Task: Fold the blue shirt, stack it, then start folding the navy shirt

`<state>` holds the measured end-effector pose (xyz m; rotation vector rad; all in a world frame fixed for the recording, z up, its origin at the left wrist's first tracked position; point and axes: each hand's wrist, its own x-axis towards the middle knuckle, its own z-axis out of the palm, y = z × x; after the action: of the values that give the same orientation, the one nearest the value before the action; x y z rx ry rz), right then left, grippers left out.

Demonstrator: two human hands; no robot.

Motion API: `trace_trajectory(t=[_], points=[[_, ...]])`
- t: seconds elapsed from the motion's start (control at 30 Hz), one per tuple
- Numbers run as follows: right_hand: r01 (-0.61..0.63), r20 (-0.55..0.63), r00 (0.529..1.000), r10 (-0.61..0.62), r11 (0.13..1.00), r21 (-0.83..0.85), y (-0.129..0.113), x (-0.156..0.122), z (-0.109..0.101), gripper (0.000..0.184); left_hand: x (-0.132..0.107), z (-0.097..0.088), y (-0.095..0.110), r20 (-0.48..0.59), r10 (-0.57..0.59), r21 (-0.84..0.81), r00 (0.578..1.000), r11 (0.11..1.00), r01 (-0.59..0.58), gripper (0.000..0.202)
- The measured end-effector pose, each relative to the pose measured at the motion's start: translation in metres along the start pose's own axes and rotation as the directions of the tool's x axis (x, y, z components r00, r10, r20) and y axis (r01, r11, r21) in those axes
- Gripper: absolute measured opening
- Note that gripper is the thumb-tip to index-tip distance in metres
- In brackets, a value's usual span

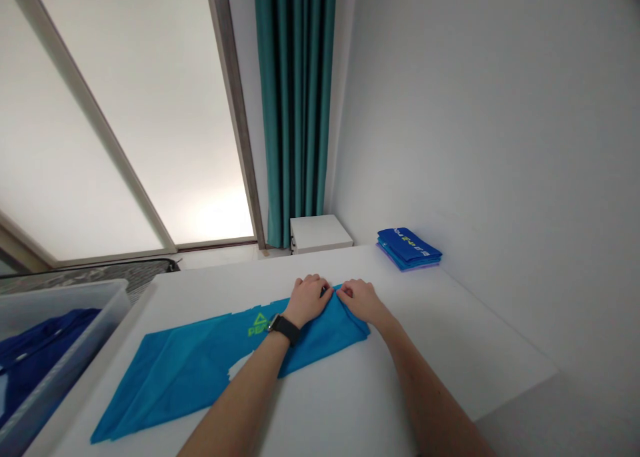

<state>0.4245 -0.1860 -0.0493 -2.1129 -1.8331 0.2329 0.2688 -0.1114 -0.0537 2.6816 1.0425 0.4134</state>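
A bright blue T-shirt (195,357), folded into a long strip, lies across the white table (400,377). Yellow-green lettering and a triangle logo show near its middle, partly covered by my left wrist, which wears a black watch. At the shirt's far right corner, my left hand (309,298) pinches the edge between thumb and fingers. Close beside it, my right hand (363,299) grips the same corner, with fingers curled in. A small loose flap of cloth is bunched under the right hand. My left forearm hides part of the shirt's near edge.
A stack of folded blue clothes (409,247) sits at the table's far right, by the wall. On the left stands a translucent plastic bin (113,297) holding dark blue clothing (45,344). Beyond the table are a white cabinet (320,232) and a green curtain (297,110).
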Motion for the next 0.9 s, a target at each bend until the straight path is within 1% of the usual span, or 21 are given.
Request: trace_trajectory(t=[0.13, 0.3, 0.43, 0.53, 0.63, 0.7, 0.8, 0.9], points=[[0.013, 0.007, 1.000, -0.012, 0.997, -0.076, 0.001, -0.002, 0.007, 0.024, 0.001, 0.005, 0.002, -0.005, -0.017, 0.021, 1.000, 1.000, 0.017, 0.025], [0.030, 0.011, 1.000, -0.029, 0.989, -0.145, -0.003, -0.003, 0.015, 0.019, 0.000, 0.005, 0.002, -0.003, -0.035, 0.035, 0.999, 0.999, 0.035, 0.020], [0.041, -0.016, 0.999, -0.044, 0.984, -0.171, -0.004, -0.005, 0.016, 0.016, 0.001, 0.008, 0.001, -0.010, -0.036, 0.033, 0.999, 0.999, 0.036, 0.018], [0.034, -0.081, 0.995, -0.050, 0.980, -0.196, -0.005, -0.006, 0.012, 0.014, 0.002, 0.010, -0.001, -0.014, -0.027, 0.024, 1.000, 0.999, 0.027, 0.017], [0.059, -0.158, 0.983, -0.094, 0.975, -0.213, -0.012, -0.010, 0.008, 0.022, 0.003, 0.010, -0.003, -0.019, -0.018, 0.015, 1.000, 1.000, 0.018, 0.017], [0.129, -0.172, 0.972, -0.161, 0.975, -0.183, -0.019, -0.014, 0.009, 0.032, 0.003, 0.010, -0.004, -0.023, -0.018, 0.011, 1.000, 1.000, 0.018, 0.017], [0.252, -0.150, 0.951, -0.270, 0.959, -0.131, -0.027, -0.020, 0.018, 0.043, 0.004, 0.010, -0.005, -0.028, -0.027, 0.004, 0.999, 1.000, 0.027, 0.017], [0.276, -0.097, 0.952, -0.290, 0.951, -0.137, -0.027, -0.024, 0.031, 0.048, 0.006, 0.012, -0.008, -0.032, -0.038, -0.007, 0.999, 0.999, 0.037, 0.016]])
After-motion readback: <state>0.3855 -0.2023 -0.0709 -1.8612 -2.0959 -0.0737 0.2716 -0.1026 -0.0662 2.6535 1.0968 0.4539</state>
